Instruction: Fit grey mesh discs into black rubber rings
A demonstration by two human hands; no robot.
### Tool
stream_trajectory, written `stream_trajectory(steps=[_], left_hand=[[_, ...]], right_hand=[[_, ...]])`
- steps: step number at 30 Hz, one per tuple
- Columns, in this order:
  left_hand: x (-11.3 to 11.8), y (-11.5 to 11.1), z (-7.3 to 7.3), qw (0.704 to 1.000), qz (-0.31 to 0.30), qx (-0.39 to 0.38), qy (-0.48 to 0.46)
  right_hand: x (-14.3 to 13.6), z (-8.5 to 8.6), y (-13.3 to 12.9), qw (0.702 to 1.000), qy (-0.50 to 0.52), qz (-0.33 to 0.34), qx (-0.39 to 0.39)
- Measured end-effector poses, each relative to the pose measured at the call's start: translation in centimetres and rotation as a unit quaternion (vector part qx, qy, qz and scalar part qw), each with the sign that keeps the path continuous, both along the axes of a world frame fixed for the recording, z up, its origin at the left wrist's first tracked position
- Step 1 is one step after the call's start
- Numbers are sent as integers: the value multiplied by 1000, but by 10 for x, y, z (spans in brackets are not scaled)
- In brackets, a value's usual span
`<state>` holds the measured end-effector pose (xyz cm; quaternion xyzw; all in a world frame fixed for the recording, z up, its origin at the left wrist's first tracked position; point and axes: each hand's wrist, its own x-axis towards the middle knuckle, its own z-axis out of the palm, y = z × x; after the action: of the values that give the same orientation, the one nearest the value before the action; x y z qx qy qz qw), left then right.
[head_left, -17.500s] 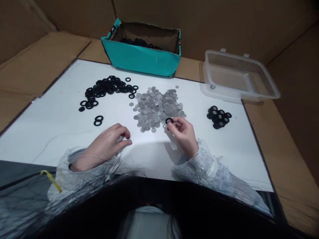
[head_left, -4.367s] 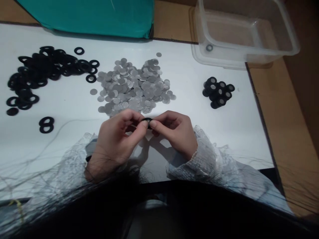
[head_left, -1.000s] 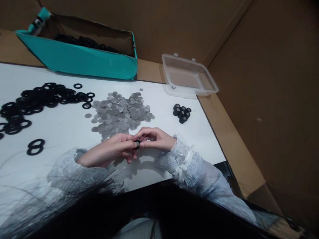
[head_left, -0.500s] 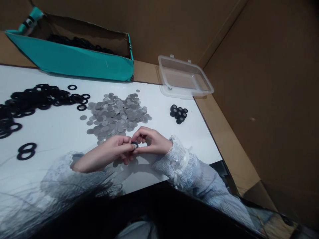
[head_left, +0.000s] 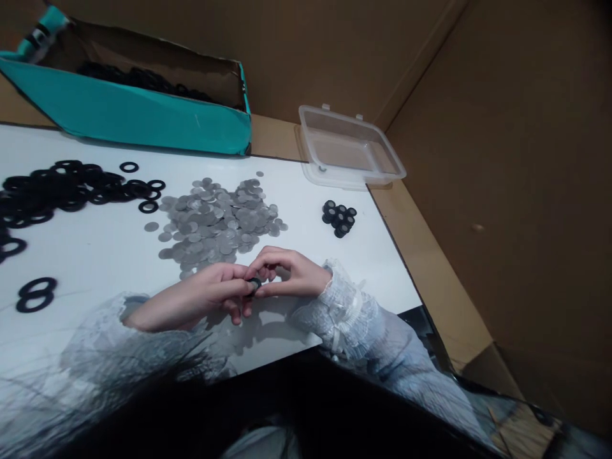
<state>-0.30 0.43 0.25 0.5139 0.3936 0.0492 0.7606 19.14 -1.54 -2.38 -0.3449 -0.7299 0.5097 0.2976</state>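
Observation:
Between my two hands, just above the white tabletop, is a small black ring [head_left: 255,284] with a grey disc at its middle. My left hand [head_left: 217,290] pinches its left side, the thumb lying over the disc. My right hand [head_left: 287,273] grips its right edge between thumb and fingertips. Just beyond my hands spreads a pile of thin grey metal discs [head_left: 220,220]. To the right stands a cluster of black rings with grey discs in them [head_left: 339,218], set close together in small stacks. A heap of loose black rings [head_left: 62,185] lies at the left.
A teal cardboard box [head_left: 157,121] holding more black rings stands at the back left. A clear plastic container [head_left: 354,146] sits at the back right. Two overlapping black rings [head_left: 37,294] lie at the near left. Brown board walls [head_left: 502,159] rise behind and to the right.
The view has shifted slightly, so things on the table appear further left. My hands stay together on the black ring, with only a slight shift of the fingers.

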Motion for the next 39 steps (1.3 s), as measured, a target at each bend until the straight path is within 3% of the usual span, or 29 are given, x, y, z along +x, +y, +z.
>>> stream_trajectory(steps=[3, 6, 8, 13, 17, 20, 23, 25, 27, 29, 33, 39], left_hand=[[-1, -1, 1, 999, -9, -37, -24], [0, -1, 0, 1000, -5, -21, -11], [0, -1, -1, 1000, -17, -7, -4], [-1, -1, 1, 997, -57, -34, -36], [-3, 2, -7, 997, -77, 21, -11], [-4, 3, -11, 995, -73, 66, 16], [-5, 2, -7, 996, -26, 73, 40], [-5, 0, -2, 996, 28, 75, 50], [-5, -2, 2, 992, 75, 79, 56], [-5, -2, 4, 991, 93, 79, 59], [-4, -2, 2, 991, 87, 75, 64], [-4, 0, -2, 990, 97, 75, 71]], right_hand=[[2, 2, 0, 997, 47, 55, -27], [0, 3, -1, 999, 11, 16, -30], [-1, 3, -1, 1000, -20, -1, -14], [5, 13, -3, 997, -3, 75, 18], [0, 17, -10, 989, -83, 50, 115], [-5, 19, -19, 963, -165, 6, 212], [10, 25, -26, 944, -165, -74, 275], [34, 29, -27, 918, -173, -200, 295], [64, 29, -23, 866, -210, -348, 290], [90, 24, -15, 815, -260, -443, 267], [114, 9, 4, 777, -326, -493, 216], [110, -2, 14, 772, -350, -495, 190]])
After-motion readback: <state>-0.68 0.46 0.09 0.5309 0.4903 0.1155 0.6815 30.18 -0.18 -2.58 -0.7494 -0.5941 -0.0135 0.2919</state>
